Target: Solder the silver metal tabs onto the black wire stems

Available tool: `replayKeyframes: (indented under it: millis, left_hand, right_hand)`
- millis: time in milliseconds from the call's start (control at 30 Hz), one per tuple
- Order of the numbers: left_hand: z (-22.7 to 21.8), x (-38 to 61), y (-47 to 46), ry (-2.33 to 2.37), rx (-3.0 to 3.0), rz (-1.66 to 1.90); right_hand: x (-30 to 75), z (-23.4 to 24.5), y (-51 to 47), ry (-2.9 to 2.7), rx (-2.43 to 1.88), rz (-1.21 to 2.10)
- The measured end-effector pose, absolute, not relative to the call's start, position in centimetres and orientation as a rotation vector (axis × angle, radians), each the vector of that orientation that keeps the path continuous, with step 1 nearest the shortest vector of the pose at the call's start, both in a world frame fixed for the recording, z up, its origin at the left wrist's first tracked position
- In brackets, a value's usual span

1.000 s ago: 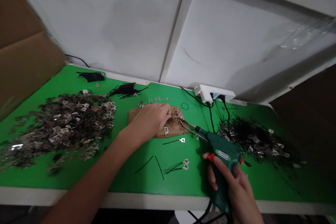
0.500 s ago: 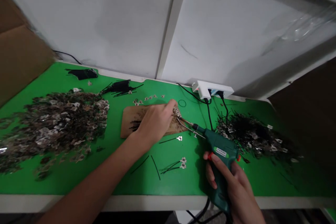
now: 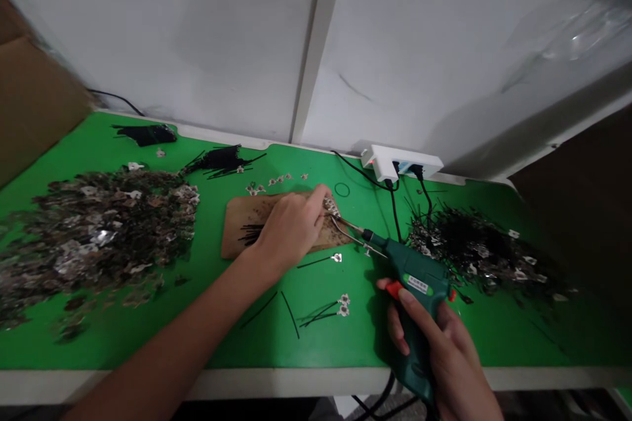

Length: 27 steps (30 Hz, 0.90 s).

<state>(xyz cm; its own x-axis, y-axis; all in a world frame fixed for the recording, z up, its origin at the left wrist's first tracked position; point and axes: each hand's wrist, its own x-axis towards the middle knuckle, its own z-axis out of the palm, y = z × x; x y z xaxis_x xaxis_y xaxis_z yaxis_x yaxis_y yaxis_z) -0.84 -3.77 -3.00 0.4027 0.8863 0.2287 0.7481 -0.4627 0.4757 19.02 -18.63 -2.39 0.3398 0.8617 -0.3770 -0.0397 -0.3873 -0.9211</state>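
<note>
My right hand (image 3: pixel 444 348) is wrapped round the handle of a green soldering gun (image 3: pixel 419 270) with a red trigger. The gun's metal tip and curved feed tube point left, to small metal tabs (image 3: pixel 332 206) at the right part of a scorched brown board (image 3: pixel 234 210). Above that board my left hand (image 3: pixel 291 223) is closed in a pinch beside the tabs and the tip. What its fingertips hold is hidden. Black wires (image 3: pixel 251 234) lie on the board, left of that hand. In front lie metal tabs with black wires attached (image 3: pixel 340 306) and two loose wires (image 3: pixel 290 314).
A large heap of metal tabs (image 3: pixel 113 230) covers the left of the green mat (image 3: pixel 197 348). On the right is a pile of wired tabs (image 3: pixel 474 243). Bundles of black wire (image 3: pixel 148 134) and a white power strip (image 3: pixel 402 163) with cords sit along the back.
The view has shifted slightly. My right index finger has eased outward and more of the red trigger shows. My left hand and the gun's tip stay at the tabs.
</note>
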Motion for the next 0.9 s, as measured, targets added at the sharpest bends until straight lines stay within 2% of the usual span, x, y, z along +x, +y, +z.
replayKeyframes:
  millis: [467, 900]
  left_hand:
    - [-3.20, -0.88, -3.68, 1.365, 2.437, 0.679]
    - [-2.56, -0.64, -3.57, 1.410, 2.434, 0.470]
  right_hand:
    - [18.81, -2.21, -18.55, -0.690, -1.667, 1.204]
    - [18.60, -2.01, -18.48, -0.671, -1.667, 1.203]
